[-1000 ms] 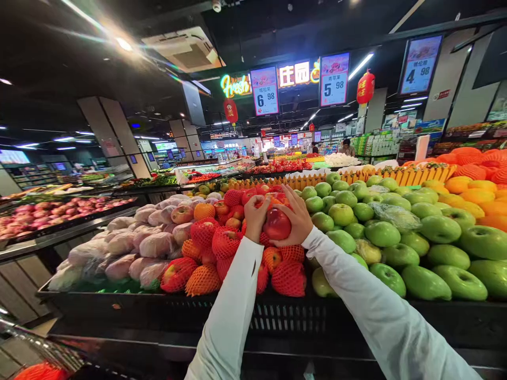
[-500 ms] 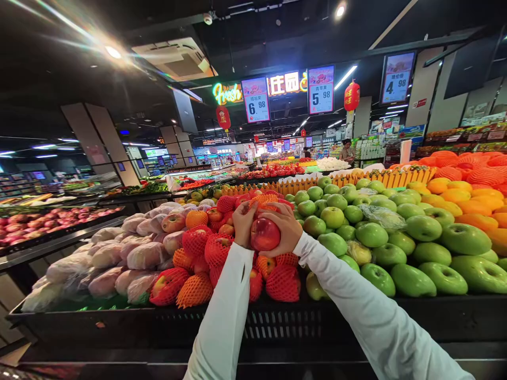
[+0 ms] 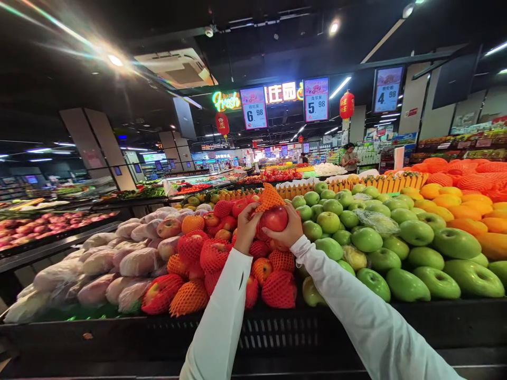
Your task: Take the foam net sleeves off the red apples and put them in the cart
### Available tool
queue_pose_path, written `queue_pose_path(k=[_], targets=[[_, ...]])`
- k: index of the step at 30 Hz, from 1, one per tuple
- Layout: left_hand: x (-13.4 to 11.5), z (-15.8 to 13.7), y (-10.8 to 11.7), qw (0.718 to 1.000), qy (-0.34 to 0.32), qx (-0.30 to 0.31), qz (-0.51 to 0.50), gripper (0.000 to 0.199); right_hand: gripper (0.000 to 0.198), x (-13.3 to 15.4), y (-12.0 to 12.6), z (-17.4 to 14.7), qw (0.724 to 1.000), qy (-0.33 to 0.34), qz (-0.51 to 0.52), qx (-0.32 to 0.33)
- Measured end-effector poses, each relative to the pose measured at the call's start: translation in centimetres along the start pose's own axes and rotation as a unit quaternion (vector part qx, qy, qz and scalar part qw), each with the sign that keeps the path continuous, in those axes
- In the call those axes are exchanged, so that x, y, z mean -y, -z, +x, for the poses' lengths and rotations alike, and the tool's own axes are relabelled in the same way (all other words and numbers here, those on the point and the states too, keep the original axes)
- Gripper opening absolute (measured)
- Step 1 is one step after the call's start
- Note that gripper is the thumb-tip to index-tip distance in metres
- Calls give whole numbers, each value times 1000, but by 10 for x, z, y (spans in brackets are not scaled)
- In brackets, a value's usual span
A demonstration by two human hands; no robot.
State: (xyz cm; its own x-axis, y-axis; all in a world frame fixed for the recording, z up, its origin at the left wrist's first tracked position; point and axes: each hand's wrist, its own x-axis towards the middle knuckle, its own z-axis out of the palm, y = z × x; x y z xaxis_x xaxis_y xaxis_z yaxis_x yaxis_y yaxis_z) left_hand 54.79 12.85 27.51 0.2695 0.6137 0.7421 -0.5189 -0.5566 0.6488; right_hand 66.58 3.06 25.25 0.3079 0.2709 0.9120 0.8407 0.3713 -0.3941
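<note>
A red apple point(image 3: 275, 218) is gripped in my right hand point(image 3: 293, 227), whose thumb lies across its front and whose fingers wrap its right side. At the upper left of the apple stands an orange foam net point(image 3: 270, 197), mostly off the fruit. My left hand point(image 3: 246, 227) is closed, pinching the lower left edge of this net close against the apple. Both hands are above a heap of red apples, many in red foam nets point(image 3: 215, 255) or orange foam nets point(image 3: 189, 296). Some of the left fingertips are hidden.
Green apples point(image 3: 366, 237) are piled to the right, with oranges point(image 3: 467, 227) beyond them. Plastic-wrapped fruit point(image 3: 138, 261) fills the left side. The black display bin point(image 3: 119, 343) runs along the front. A person point(image 3: 350, 157) stands far back.
The orange net now rises upright above the apple, where before it lay lower behind it. Both hands and the apple appear slightly higher and farther right.
</note>
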Motion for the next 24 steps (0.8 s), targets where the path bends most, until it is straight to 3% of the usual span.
queue_pose_path(k=[3, 7, 12, 16, 21, 24], targets=[[-6, -3, 0, 999, -44, 8, 2, 31, 72, -5, -3, 2, 998, -38, 4, -51], [-14, -6, -2, 989, -107, 102, 20, 21, 71, -15, -6, 4, 995, -54, -26, -84], [-21, -9, -4, 982, -105, 151, 36, 18, 65, -21, -7, 2, 993, -63, -45, -84], [-20, -11, -5, 984, -92, 126, 81, 17, 69, -23, -8, 3, 988, -101, 2, -113], [-11, -8, -4, 980, -81, 110, 144, 19, 89, -16, -7, 3, 972, -184, 109, -97], [-6, -7, -2, 978, -75, 107, 162, 29, 97, -8, -5, 4, 970, -180, 134, -90]])
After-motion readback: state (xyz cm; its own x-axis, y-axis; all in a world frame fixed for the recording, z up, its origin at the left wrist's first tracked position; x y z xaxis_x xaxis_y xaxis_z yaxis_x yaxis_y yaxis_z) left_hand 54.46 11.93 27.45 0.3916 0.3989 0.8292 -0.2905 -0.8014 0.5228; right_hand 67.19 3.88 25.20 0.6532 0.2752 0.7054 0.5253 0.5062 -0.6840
